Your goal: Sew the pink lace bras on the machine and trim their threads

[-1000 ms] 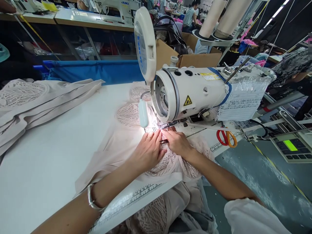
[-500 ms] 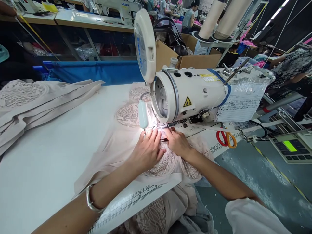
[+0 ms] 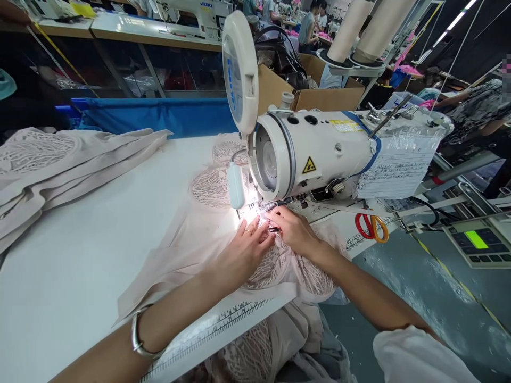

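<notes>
A pale pink lace garment point(image 3: 199, 234) lies on the white table under the head of a white sewing machine point(image 3: 315, 151). My left hand point(image 3: 243, 247) rests flat on the fabric just in front of the lit needle area, fingers stretched toward the needle, a ring on one finger. My right hand point(image 3: 293, 229) sits beside it on the right, fingers pressed together on the fabric edge at the presser foot, with a small dark tool under them. A silver bangle point(image 3: 138, 332) circles my left wrist.
A pile of the same pink fabric point(image 3: 59, 165) lies at the table's far left. Red and orange scissors point(image 3: 371, 226) hang right of the machine. A control panel with a green screen point(image 3: 477, 239) stands at right. Cardboard boxes point(image 3: 319, 96), a blue bin point(image 3: 159, 114) and other workers lie behind.
Both hands have shifted slightly with the fabric near the needle; my left hand now lies flatter and a little further right. The machine has not moved.
</notes>
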{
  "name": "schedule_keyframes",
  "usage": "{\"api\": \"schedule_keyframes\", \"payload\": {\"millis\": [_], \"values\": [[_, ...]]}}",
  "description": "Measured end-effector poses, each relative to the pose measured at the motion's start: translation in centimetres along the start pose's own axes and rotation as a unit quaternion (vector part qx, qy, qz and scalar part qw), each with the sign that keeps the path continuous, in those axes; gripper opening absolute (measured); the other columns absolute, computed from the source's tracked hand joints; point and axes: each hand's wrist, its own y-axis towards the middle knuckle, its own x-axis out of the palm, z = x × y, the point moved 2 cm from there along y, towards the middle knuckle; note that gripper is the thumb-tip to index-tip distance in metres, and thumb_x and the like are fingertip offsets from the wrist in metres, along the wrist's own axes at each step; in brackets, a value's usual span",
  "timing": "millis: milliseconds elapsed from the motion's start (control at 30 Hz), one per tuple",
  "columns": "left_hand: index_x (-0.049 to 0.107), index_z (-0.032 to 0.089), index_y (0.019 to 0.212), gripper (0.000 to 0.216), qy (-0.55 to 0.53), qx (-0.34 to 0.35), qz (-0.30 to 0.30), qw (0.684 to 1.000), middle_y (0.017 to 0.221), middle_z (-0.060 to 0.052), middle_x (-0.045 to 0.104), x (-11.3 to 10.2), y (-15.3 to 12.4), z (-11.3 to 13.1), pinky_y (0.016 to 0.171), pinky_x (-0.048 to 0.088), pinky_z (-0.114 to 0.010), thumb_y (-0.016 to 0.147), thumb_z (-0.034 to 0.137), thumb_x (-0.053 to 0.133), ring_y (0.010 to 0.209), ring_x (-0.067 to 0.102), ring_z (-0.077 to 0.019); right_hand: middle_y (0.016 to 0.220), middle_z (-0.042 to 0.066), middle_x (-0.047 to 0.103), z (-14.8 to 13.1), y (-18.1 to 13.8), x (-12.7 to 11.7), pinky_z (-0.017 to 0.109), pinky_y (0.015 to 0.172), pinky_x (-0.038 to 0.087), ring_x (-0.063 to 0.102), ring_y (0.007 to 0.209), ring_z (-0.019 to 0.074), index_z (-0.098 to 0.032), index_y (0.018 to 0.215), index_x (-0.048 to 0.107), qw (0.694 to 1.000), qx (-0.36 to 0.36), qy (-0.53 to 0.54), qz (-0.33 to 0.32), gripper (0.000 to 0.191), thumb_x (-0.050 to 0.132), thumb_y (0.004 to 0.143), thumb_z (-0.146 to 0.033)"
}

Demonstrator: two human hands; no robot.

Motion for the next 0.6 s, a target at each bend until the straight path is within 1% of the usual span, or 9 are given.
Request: {"api": "schedule_keyframes", "payload": {"millis": [67, 133, 233, 367, 433, 467, 533, 600], "values": [[0.060, 0.016, 0.134, 0.047, -0.024, -0.003, 0.019, 1.000, 0.147, -0.017, 0.053, 0.0, 0.0, -0.7, 0.112, 0.038, -0.060, 0.089, 0.007, 0.053, 0.142, 0.043, -0.0397, 0.113, 0.009, 0.067, -0.2, 0.4, 0.0, 0.026, 0.068, 0.046, 0.064, 0.088, 0.0193, -0.020, 0.119, 0.067, 1.000, 0.004, -0.017, -0.010, 0.031, 0.052, 0.093, -0.012], [0.064, 0.019, 0.129, 0.043, -0.050, -0.001, 0.038, 0.998, 0.144, -0.015, 0.056, -0.1, 0.0, -1.6, 0.110, 0.041, -0.060, 0.090, 0.005, 0.051, 0.139, 0.046, -0.0372, 0.112, 0.010, 0.068, -0.4, 0.8, 0.1, 0.027, 0.069, 0.046, 0.064, 0.088, 0.0197, -0.018, 0.114, 0.067, 0.999, 0.005, -0.034, -0.015, 0.026, 0.052, 0.094, -0.013], [0.070, 0.020, 0.118, 0.039, -0.083, 0.016, 0.068, 0.994, 0.135, -0.013, 0.063, -0.5, 0.2, -2.9, 0.102, 0.049, -0.056, 0.092, 0.004, 0.046, 0.129, 0.054, -0.0333, 0.105, 0.009, 0.070, -0.6, 1.5, 0.1, 0.028, 0.069, 0.044, 0.064, 0.086, 0.0195, -0.017, 0.104, 0.068, 0.998, 0.008, -0.060, -0.018, 0.020, 0.049, 0.096, -0.013], [0.074, 0.019, 0.106, 0.042, -0.120, 0.045, 0.115, 0.985, 0.121, -0.011, 0.070, -1.8, 0.4, -4.2, 0.096, 0.052, -0.049, 0.092, 0.000, 0.039, 0.118, 0.060, -0.0284, 0.095, 0.008, 0.071, -0.9, 2.5, 0.1, 0.028, 0.066, 0.040, 0.063, 0.081, 0.0190, -0.017, 0.093, 0.068, 0.996, 0.023, -0.084, -0.027, 0.021, 0.048, 0.097, -0.013], [0.074, 0.018, 0.101, 0.038, -0.128, 0.044, 0.115, 0.984, 0.116, -0.011, 0.070, -2.4, 0.4, -4.4, 0.093, 0.054, -0.047, 0.094, 0.004, 0.038, 0.113, 0.062, -0.0271, 0.096, 0.007, 0.071, -1.0, 2.4, -0.1, 0.029, 0.064, 0.039, 0.063, 0.081, 0.0190, -0.018, 0.093, 0.069, 0.996, 0.028, -0.081, -0.020, 0.022, 0.048, 0.097, -0.013], [0.073, 0.017, 0.099, 0.035, -0.127, 0.038, 0.109, 0.985, 0.115, -0.012, 0.070, -2.6, 0.4, -4.3, 0.092, 0.054, -0.047, 0.097, 0.010, 0.040, 0.112, 0.062, -0.0275, 0.098, 0.006, 0.071, -1.2, 2.0, -0.3, 0.029, 0.063, 0.038, 0.063, 0.081, 0.0188, -0.019, 0.094, 0.069, 0.997, 0.032, -0.076, -0.009, 0.022, 0.048, 0.098, -0.013], [0.072, 0.015, 0.099, 0.027, -0.107, 0.026, 0.102, 0.989, 0.117, -0.015, 0.068, -2.8, 0.4, -3.8, 0.093, 0.052, -0.051, 0.099, 0.024, 0.046, 0.117, 0.059, -0.0318, 0.101, 0.005, 0.070, -1.4, 0.7, -0.9, 0.028, 0.062, 0.037, 0.062, 0.084, 0.0185, -0.020, 0.097, 0.069, 0.996, 0.051, -0.065, 0.027, 0.021, 0.048, 0.098, -0.014], [0.069, 0.011, 0.100, 0.028, -0.064, 0.022, 0.104, 0.992, 0.119, -0.019, 0.065, -2.5, 0.3, -3.0, 0.094, 0.051, -0.054, 0.096, 0.034, 0.054, 0.121, 0.055, -0.0370, 0.100, 0.005, 0.067, -1.7, -1.4, -1.2, 0.028, 0.060, 0.036, 0.061, 0.083, 0.0179, -0.020, 0.097, 0.067, 0.994, 0.079, -0.055, 0.057, 0.017, 0.051, 0.097, -0.016]]}}
